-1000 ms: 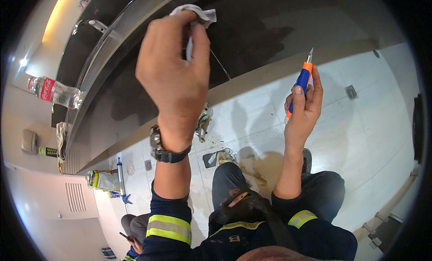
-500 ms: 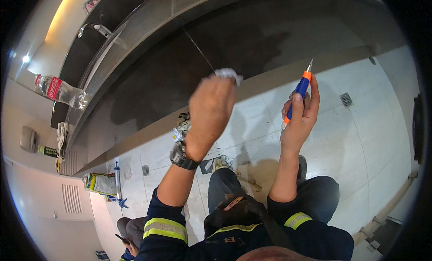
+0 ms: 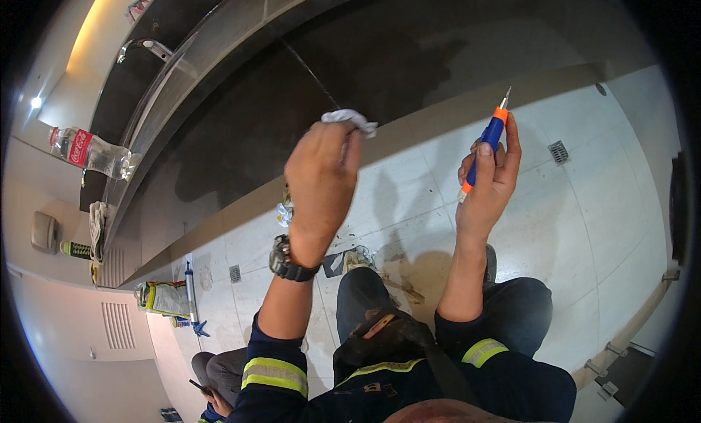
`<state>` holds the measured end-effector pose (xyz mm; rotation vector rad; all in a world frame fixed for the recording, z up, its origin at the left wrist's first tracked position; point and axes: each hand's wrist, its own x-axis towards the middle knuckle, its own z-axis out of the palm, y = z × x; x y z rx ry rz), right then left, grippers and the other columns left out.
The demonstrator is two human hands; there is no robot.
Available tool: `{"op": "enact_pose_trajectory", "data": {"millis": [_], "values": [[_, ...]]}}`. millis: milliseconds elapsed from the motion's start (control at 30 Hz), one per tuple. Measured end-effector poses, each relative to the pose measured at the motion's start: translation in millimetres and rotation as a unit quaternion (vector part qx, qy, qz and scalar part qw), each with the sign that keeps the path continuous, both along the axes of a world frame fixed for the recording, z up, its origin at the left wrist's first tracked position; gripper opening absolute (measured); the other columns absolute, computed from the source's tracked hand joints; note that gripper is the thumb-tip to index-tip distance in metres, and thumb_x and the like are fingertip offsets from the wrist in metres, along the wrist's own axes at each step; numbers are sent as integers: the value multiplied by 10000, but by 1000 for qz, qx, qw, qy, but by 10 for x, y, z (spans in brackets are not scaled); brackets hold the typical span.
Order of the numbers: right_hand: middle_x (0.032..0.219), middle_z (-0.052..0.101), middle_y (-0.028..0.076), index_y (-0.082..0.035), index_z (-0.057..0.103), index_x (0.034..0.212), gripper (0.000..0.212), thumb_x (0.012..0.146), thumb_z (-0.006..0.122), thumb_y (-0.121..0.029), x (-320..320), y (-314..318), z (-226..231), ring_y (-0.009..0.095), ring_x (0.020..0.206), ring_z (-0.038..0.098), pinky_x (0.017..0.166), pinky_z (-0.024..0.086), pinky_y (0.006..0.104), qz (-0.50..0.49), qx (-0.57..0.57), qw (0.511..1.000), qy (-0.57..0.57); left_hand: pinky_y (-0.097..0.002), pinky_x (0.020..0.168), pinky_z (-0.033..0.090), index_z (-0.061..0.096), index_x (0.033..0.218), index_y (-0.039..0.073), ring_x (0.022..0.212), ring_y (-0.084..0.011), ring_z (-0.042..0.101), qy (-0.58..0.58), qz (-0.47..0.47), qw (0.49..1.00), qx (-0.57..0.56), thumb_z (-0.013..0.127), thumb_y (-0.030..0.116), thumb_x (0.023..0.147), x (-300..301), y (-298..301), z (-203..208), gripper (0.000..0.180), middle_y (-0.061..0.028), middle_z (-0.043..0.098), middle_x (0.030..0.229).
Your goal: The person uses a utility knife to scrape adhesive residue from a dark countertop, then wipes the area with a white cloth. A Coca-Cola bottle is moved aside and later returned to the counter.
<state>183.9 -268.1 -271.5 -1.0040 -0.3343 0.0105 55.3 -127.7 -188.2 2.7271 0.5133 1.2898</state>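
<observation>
My left hand, a black watch on its wrist, pinches a crumpled white cloth or tissue. The wad is at the lower end of a pale seam line that runs down a dark panel. To the right, my right hand is wrapped round a blue and orange pen-shaped tool. Its thin metal point is directed upward, away from me and clear of the panel.
A plastic bottle lies on the counter at left, near a tap. On the tiled floor are a caulking gun, a plastic bag, scraps and a drain grate. Another person's hand holds a phone at lower left.
My left hand has shifted left and slightly down with the white wad. My right hand and the pen-shaped tool have hardly moved.
</observation>
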Motion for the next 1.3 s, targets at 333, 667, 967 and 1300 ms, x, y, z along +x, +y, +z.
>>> {"op": "enact_pose_trajectory", "data": {"millis": [333, 667, 967, 1300], "values": [[1007, 586, 27, -64, 473, 1549, 574, 998, 632, -48, -24, -3, -88, 59, 776, 523, 686, 462, 214, 61, -53, 995, -63, -383, 694, 526, 695, 956, 27, 772, -328, 671, 119, 29, 991, -52, 736, 75, 892, -209, 44, -599, 90, -148, 683, 882], [1039, 711, 109, -19, 530, 1448, 447, 1032, 606, -164, -67, 66, -416, 140, 696, 647, 608, 484, 261, 376, -45, 926, -10, -302, 730, 525, 718, 1040, 5, 783, -174, 666, -87, -19, 980, -179, 765, 47, 912, -267, -192, -607, 142, -100, 695, 881], [951, 698, 160, 11, 527, 1412, 471, 1044, 633, -264, -63, 96, -466, 156, 682, 648, 643, 545, 291, 306, 136, 942, -16, -418, 731, 560, 696, 1024, 13, 816, -314, 717, 82, -41, 986, -139, 717, 41, 875, 304, -164, -494, 154, -166, 690, 918], [852, 646, 65, 14, 534, 1401, 410, 1110, 527, -273, -392, 346, -615, 90, 630, 556, 583, 470, 247, 393, -86, 915, -36, -266, 716, 486, 719, 989, -9, 791, -98, 603, 27, 24, 936, -350, 716, 194, 984, -777, -40, -205, 203, -37, 686, 857]]}}
